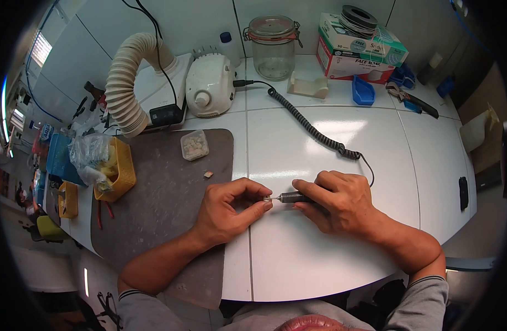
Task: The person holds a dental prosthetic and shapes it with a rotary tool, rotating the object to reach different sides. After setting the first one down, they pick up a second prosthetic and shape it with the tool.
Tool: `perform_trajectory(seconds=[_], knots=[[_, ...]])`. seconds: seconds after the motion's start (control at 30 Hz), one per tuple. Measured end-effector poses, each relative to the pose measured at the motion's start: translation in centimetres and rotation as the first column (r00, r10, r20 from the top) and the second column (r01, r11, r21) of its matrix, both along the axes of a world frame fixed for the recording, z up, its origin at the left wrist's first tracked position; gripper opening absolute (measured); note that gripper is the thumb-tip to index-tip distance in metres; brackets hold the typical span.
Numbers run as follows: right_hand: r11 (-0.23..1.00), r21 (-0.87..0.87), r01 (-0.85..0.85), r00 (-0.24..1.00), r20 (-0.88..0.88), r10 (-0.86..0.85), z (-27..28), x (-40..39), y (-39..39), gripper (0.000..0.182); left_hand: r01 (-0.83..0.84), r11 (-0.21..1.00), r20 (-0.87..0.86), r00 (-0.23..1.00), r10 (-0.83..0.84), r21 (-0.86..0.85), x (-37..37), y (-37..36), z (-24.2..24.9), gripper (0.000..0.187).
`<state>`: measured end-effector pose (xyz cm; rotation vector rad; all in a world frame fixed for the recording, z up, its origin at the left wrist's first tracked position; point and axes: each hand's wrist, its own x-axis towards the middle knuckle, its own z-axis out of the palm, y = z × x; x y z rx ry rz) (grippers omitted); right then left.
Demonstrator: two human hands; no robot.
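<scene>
My right hand point(344, 203) is closed around the dark grip of a rotary handpiece point(291, 197), whose thin metal bit points left. Opposite it, my left hand point(220, 212) pinches a small pale piece point(268, 199) between thumb and index finger, right at the tip of the bit. The fingertips mostly cover that piece, so its kind cannot be made out. A black coiled cord point(306, 124) runs from the white control unit point(210, 85) towards my right hand. Beyond my left hand, a small pinkish-tan fragment point(208, 174) lies on the dark grey mat point(165, 204).
A clear box point(194, 145) of pale pieces sits on the mat. A ribbed hose point(124, 88) curves down at the back left, near a yellow basket point(121, 171). At the back stand a glass jar point(273, 52) and mask boxes point(358, 52); pliers point(413, 99) lie at the right.
</scene>
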<state>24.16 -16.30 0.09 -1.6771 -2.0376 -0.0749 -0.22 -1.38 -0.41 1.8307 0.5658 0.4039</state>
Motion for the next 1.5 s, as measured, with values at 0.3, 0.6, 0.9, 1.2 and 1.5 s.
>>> perform_trajectory(seconds=[0.3,0.6,0.9,1.2,1.5], knots=[[1.000,0.004,0.024,1.000,0.004,-0.024,-0.10,-0.11,-0.05,0.034,-0.015,1.000,-0.020,1.000,0.015,-0.018,0.03,-0.02,0.21,0.021],[1.000,0.017,0.006,1.000,-0.023,-0.005,-0.08,0.03,0.02,0.034,-0.012,0.999,-0.015,1.000,0.012,-0.032,0.04,0.06,0.08,0.020],[0.998,0.057,-0.019,1.000,-0.016,0.020,-0.30,0.12,0.08,0.040,-0.002,1.000,-0.013,1.000,0.002,-0.020,0.06,-0.03,0.25,0.020],[1.000,0.005,-0.017,1.000,0.000,0.017,0.06,0.07,-0.04,0.034,-0.010,1.000,-0.004,1.000,0.010,-0.016,0.09,-0.09,-0.11,0.019],[1.000,-0.007,-0.018,1.000,-0.002,0.018,0.02,0.11,-0.04,0.033,0.012,1.000,-0.003,1.000,-0.012,-0.016,0.08,0.12,-0.14,0.016]])
